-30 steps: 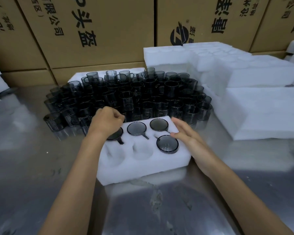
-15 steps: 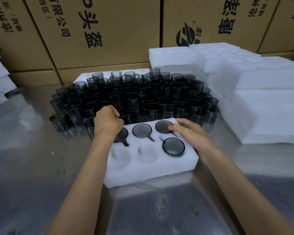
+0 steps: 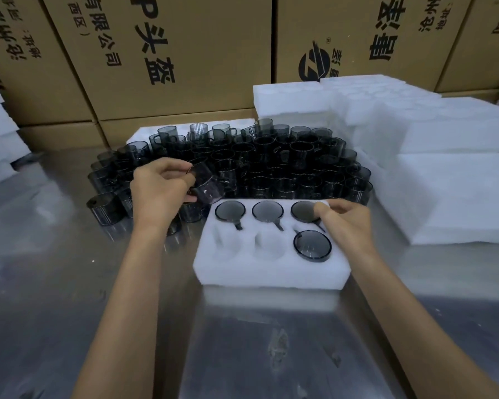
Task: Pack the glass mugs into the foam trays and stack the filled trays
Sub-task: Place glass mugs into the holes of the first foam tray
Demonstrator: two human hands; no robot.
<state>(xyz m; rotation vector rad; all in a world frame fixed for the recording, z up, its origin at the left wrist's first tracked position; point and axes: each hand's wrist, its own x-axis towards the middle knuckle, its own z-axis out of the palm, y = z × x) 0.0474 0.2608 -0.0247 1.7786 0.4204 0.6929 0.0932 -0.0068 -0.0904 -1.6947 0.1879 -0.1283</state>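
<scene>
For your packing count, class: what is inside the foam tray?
The tray holds four mugs, mouths down; two near pockets are empty. The right hand covers part of one mug.

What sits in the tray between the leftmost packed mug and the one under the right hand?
One more packed mug, in the foam tray's back row, seen from the head camera.

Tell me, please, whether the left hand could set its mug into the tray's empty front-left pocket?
Probably yes: the left hand holds its mug just behind the open front-left pocket, with nothing between.
</scene>
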